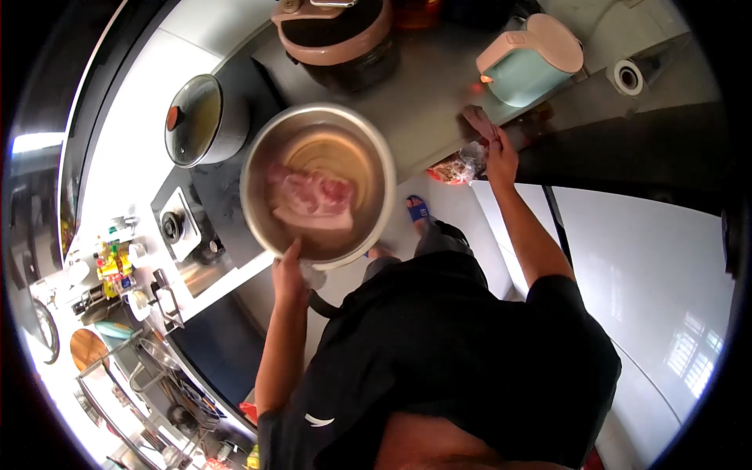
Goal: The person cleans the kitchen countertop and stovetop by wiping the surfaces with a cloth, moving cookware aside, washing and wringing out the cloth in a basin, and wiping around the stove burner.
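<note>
A round steel bowl with a piece of raw meat in it is held up by its near rim in my left hand. My right hand is closed on a dark reddish strip at the counter's edge; what the strip is cannot be made out. Just beside that hand lies a clear plastic bag with something reddish in it.
A rice cooker and a pink and green kettle stand on the counter. A lidded pot sits at the left, near the hob. Bottles and a dish rack are at the lower left.
</note>
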`<move>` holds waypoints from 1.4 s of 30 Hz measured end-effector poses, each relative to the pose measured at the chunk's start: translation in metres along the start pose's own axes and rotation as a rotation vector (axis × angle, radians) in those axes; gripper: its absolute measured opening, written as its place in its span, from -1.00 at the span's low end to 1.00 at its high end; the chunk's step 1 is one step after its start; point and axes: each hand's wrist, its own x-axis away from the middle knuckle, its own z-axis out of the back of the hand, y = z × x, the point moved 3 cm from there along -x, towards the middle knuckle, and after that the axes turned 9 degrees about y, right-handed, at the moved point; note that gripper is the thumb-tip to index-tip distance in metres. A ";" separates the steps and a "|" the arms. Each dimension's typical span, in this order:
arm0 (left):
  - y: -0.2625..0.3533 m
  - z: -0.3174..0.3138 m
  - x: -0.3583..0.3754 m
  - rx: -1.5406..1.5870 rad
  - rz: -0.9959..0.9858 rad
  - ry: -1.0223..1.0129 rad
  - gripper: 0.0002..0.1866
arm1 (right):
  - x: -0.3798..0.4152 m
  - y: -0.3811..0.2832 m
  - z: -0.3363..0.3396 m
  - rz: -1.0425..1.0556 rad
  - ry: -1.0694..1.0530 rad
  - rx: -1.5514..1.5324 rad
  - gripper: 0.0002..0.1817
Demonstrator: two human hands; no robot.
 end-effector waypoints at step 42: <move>-0.088 -0.037 -0.010 -0.007 0.072 -0.225 -0.52 | 0.093 -0.276 -0.019 0.272 -0.619 -0.671 -0.61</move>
